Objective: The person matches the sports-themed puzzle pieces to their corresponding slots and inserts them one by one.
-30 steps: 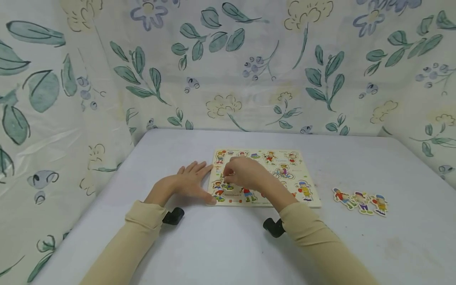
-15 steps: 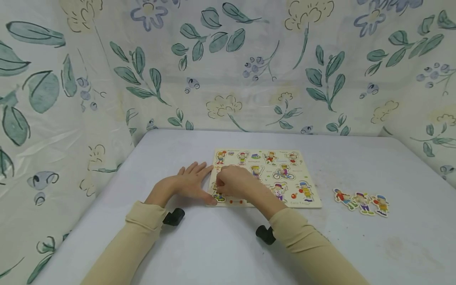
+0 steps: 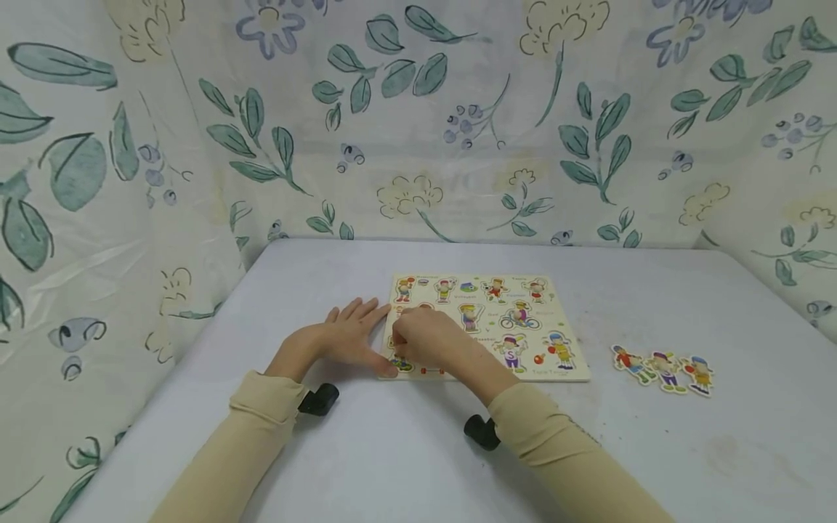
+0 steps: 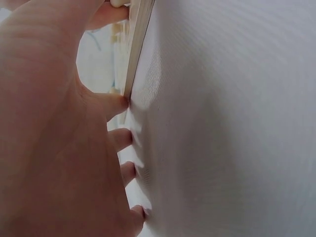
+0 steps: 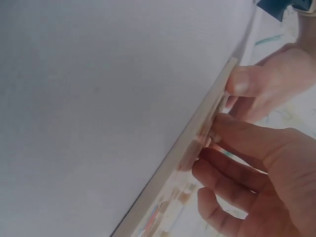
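One piece (image 5: 214, 136), largely hidden, pinched by the right hand (image 3: 428, 338); left hand (image 3: 343, 338) spread against one board (image 3: 535, 343); three loose cutouts (image 3: 665, 372).

The puzzle board (image 3: 492, 331) lies on the worktop (image 3: 392, 450), right of the left grip (image 3: 346, 338) and under the right grip (image 3: 428, 335); the left thumb rests on the board's near left corner, with the other left fingers beside its left edge; a puzzle piece (image 3: 401, 362) sits near that corner, between the right thumb and fingers; a golfer figure (image 3: 468, 317) sits mid-board, left of a cyclist figure (image 3: 519, 316); a batter figure (image 3: 513, 352) lies before the cyclist figure; three loose pieces (image 3: 667, 372) lie right of the board, apart from it; a backdrop (image 3: 418, 131) stands behind the worktop.
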`<state>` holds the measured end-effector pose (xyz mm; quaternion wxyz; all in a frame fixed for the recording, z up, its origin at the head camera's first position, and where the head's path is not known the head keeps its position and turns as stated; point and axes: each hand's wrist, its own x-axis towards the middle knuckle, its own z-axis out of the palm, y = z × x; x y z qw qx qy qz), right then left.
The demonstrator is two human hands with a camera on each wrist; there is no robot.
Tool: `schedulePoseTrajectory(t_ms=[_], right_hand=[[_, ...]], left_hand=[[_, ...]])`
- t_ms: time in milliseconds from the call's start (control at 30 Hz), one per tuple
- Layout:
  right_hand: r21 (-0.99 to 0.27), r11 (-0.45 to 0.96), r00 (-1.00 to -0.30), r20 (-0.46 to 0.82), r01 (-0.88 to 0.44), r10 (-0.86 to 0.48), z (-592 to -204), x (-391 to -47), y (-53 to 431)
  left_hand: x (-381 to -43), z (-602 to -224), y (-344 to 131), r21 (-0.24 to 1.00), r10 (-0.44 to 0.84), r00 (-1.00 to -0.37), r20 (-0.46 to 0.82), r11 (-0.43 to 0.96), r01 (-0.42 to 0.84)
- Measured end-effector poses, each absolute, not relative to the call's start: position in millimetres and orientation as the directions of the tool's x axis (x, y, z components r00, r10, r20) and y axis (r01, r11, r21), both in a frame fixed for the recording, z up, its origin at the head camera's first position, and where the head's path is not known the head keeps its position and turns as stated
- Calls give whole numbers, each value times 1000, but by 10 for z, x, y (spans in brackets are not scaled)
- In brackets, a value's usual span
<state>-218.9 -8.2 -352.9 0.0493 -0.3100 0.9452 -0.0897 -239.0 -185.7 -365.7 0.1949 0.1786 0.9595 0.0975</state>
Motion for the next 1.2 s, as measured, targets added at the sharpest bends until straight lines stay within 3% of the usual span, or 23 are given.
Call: schedulePoseTrajectory(t_ms=[600, 1200], right_hand=[[-295, 740, -768, -30, -604, -639, -3576, -2138, 139], [-282, 753, -789, 21, -594, -614, -3490, -2019, 480]], left_hand=[[-2376, -3640, -1817, 257, 379, -860, -341, 918, 303], [-2389, -3662, -1832, 223, 368, -874, -317, 925, 309]])
